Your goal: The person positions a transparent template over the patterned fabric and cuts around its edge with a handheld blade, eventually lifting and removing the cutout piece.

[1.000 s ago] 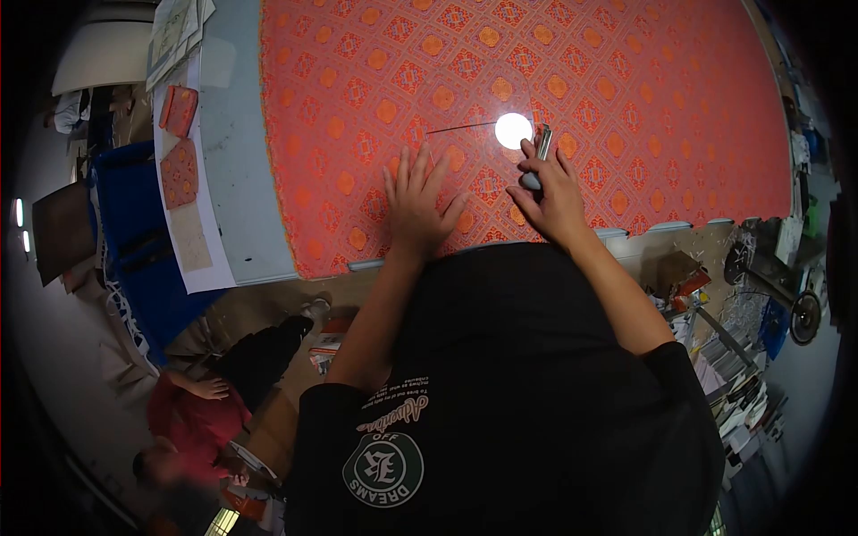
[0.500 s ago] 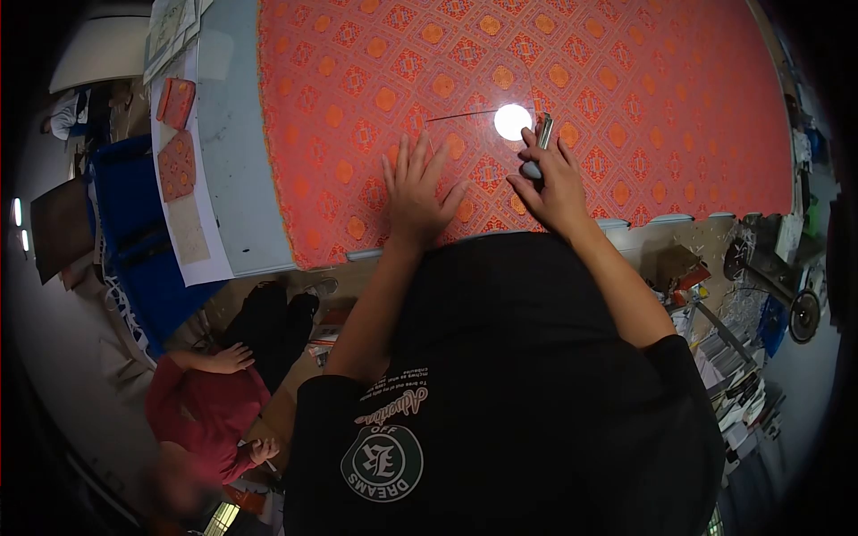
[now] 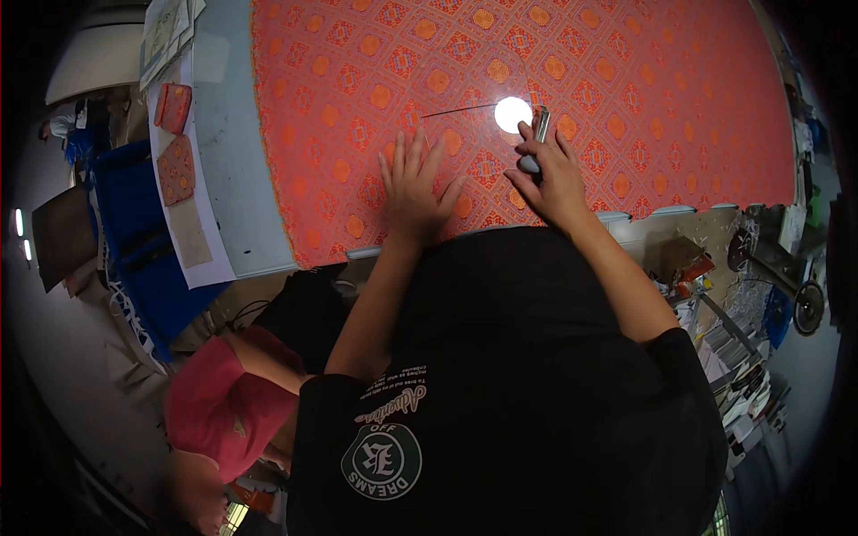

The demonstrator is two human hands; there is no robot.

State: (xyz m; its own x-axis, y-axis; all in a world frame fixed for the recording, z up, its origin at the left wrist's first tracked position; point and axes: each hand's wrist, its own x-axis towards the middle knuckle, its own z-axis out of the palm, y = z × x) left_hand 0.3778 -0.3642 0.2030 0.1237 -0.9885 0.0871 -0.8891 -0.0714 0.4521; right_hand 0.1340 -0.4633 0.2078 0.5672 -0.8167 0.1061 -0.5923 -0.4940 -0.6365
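Observation:
Red and orange patterned fabric (image 3: 626, 107) covers most of the work table. My left hand (image 3: 414, 192) lies flat on it with the fingers spread, and nothing is in it. To the right, my right hand (image 3: 554, 179) is closed around a knife-like tool (image 3: 542, 125) with a metallic body, its end resting on the fabric. A thin dark line (image 3: 465, 110) runs across the cloth between the hands. Beside the tool is a bright round glare spot. A faint clear edge near my left fingers suggests a transparent sheet, though its extent is unclear.
Small patterned pieces (image 3: 176, 170) lie on a white sheet (image 3: 214, 259) at the table's left. A person in a red shirt (image 3: 241, 402) is at lower left, near a blue cloth-like surface (image 3: 147, 241). Stacked materials (image 3: 737, 393) and a wheel-like part (image 3: 808, 308) are at right.
The person in red has moved right, closer to my left arm. My hands and the tool hold nearly the same place on the fabric; the view has shifted slightly.

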